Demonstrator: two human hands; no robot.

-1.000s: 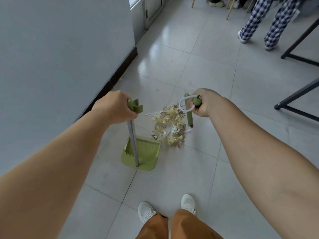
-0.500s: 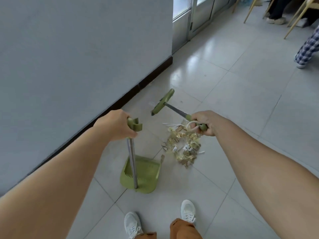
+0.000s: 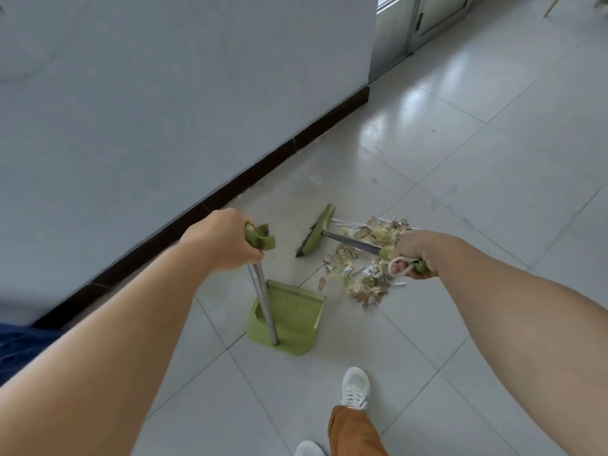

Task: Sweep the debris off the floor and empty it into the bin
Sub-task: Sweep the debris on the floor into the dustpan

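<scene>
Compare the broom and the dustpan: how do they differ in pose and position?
The dustpan rests on the floor, handle upright in the left hand; the broom is held low and slanted by the right hand, its head beyond the debris. Both are green with metal poles.

Soft, even daylight fills the scene, brightest toward the glazed door [image 3: 424,18] at the upper right. The glossy floor tiles [image 3: 427,133] carry pale glare patches there (diffuse, not blown out). Shadows are faint and soft-edged. Wide-angle distortion bows the skirting [image 3: 250,179] and swells the forearms at the lower edges. Slight overall softness.
</scene>
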